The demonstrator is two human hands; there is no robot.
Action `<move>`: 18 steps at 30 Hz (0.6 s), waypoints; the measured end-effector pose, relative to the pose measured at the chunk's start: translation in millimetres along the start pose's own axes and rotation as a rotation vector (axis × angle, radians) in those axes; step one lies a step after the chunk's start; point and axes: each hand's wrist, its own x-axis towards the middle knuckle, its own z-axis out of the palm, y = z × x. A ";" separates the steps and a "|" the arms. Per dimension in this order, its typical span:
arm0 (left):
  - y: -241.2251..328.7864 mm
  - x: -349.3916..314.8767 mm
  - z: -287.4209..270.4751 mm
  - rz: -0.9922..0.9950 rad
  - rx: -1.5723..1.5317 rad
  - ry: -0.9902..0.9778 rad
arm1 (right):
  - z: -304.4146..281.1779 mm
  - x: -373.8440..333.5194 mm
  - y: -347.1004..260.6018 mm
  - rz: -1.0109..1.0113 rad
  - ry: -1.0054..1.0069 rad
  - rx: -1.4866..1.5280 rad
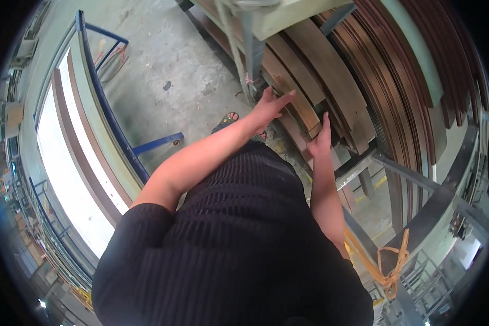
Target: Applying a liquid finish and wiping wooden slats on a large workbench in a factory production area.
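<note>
A brown wooden board point(294, 104) lies lengthwise on a stack of similar planks, its near end between my hands. My left hand point(268, 108) grips the board's left edge, one digit stretched over its top. At the near end's right corner, my right hand point(321, 142) holds the board, thumb upright and the other fingers mostly hidden. More brown planks point(331, 70) lie to the right of it.
A metal rack point(407, 173) carries long brown strips point(402, 108) on the right. Orange strapping point(390, 271) hangs from its frame. To the left, a blue-framed stand point(106, 100) bears white and brown panels. My sandalled foot point(229, 118) is on the concrete floor point(168, 65).
</note>
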 end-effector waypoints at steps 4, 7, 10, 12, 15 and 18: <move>-1.6 5.6 7.5 -0.013 -0.118 0.093 | -4.5 3.4 -5.4 0.011 0.043 -0.124; 4.5 -2.9 0.4 -0.004 -0.202 0.115 | 7.8 -3.2 -8.0 0.034 -0.003 -0.196; -6.1 6.2 -3.7 -0.046 -0.241 0.210 | 21.1 -11.6 -11.8 0.028 0.025 -0.222; -8.9 8.1 -9.4 -0.024 -0.301 0.123 | 8.2 -7.4 -12.6 0.053 0.018 -0.168; -26.7 33.7 -15.8 0.024 -0.406 0.019 | 18.9 -12.0 -9.5 0.042 0.044 -0.172; -42.6 63.3 -7.7 0.087 -0.418 0.016 | 13.5 -12.3 -7.9 0.054 0.000 -0.171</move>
